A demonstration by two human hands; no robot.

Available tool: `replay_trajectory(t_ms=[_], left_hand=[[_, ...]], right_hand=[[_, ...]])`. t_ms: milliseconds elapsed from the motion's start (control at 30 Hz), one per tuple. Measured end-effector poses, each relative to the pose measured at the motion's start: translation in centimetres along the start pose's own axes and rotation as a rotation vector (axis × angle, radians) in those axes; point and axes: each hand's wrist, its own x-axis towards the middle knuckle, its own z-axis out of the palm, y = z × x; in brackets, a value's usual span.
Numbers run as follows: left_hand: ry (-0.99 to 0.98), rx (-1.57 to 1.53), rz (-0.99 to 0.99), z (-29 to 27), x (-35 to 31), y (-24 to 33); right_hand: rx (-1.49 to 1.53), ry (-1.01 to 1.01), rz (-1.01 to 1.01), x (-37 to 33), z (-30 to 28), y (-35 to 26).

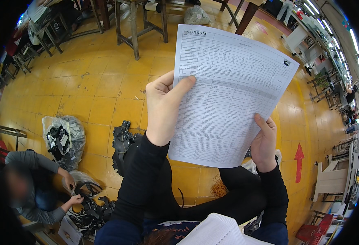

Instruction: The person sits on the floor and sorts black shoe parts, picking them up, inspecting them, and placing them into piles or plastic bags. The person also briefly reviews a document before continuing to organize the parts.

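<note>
Both hands hold up a white printed sheet [228, 110] covered with a table of small text and one grey-shaded row. My left hand [163, 104] pinches its left edge, thumb lying on the front near the upper part and the fingers behind. At the lower right edge, my right hand [264, 141] grips the paper with its thumb in front; its other fingers are partly hidden. The sheet tilts to the right and bows slightly. Below it are my dark-clad legs, with a bundle of black cut pieces [123, 145] on the floor beside my left forearm.
A co-worker [44, 192] at lower left handles black strap-like pieces [91, 208]. A clear bag [65, 141] of black and grey pieces stands on the yellow tiled floor [85, 90]. Orange rubber bands [219, 187] lie near my legs. Wooden stools [140, 28], a red basket [315, 228] and workbenches surround me.
</note>
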Motion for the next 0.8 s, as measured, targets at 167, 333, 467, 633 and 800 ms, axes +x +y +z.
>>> replay_trajectory(t_ms=[167,333,467,633,800], left_hand=[[0.0,0.019,-0.003,-0.08,0.04,-0.05],[-0.001,0.002,-0.005,-0.07,0.1,-0.11],[0.001,0.015,-0.003,-0.1,0.17,-0.17],[0.0,0.012,-0.007,-0.23,0.23,-0.28],[0.009,0.021,-0.014,-0.34,0.29,-0.37]], right_hand=[[0.001,0.002,-0.003,0.04,0.05,0.01],[0.002,-0.004,-0.005,0.08,0.1,0.01],[-0.002,-0.001,-0.006,0.15,0.05,0.11],[0.003,-0.003,-0.002,0.24,-0.05,0.14],[0.005,0.0,0.007,0.31,-0.03,0.11]])
